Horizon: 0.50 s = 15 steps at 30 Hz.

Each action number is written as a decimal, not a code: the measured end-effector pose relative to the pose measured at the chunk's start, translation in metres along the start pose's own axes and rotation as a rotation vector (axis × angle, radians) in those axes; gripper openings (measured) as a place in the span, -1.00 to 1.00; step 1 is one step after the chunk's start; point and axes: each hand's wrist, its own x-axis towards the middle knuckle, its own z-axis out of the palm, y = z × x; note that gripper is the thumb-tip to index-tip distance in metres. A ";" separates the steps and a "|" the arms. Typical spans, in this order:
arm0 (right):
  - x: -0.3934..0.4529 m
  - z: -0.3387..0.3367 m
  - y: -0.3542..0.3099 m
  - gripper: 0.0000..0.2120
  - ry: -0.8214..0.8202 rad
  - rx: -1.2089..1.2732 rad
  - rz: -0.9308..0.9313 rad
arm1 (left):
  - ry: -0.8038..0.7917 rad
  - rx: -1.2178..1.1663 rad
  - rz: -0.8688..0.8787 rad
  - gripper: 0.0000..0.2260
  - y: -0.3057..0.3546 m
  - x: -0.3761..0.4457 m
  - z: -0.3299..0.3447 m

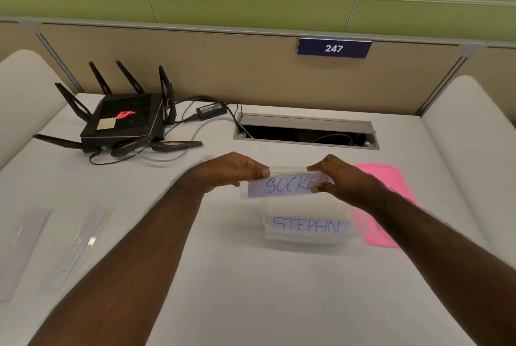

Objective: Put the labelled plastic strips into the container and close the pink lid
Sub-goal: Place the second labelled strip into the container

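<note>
While the left hand [234, 171] and right hand [339, 178] pinch opposite ends of a strip [287, 185] above the clear container [307, 230], the pink lid [382, 200] lies at its 3 o'clock; two strips [72, 250] rest at 9 o'clock on the surface [251, 290].

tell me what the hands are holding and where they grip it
Both hands, left hand and right hand, pinch the clear plastic strip labelled SOCKE… by its two short ends.

A: What is the person wearing on the arms?
B: Nothing is showing; both forearms are reaching in bare, with no sleeves, from the bottom edge.
A: And the hands?
B: The left hand [234, 168] and right hand [339, 178] are showing bare fingers, short nails.
</note>
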 end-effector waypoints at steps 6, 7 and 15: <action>-0.017 -0.003 0.032 -0.51 0.044 -0.001 0.118 | 0.141 0.483 0.127 -0.47 0.010 0.035 0.040; -0.018 -0.001 0.037 -0.52 0.038 0.007 0.141 | 0.154 0.519 0.127 -0.48 0.008 0.039 0.046; -0.021 0.026 0.064 -0.58 0.039 -0.528 0.158 | 0.331 1.123 0.157 -0.55 -0.005 0.061 0.092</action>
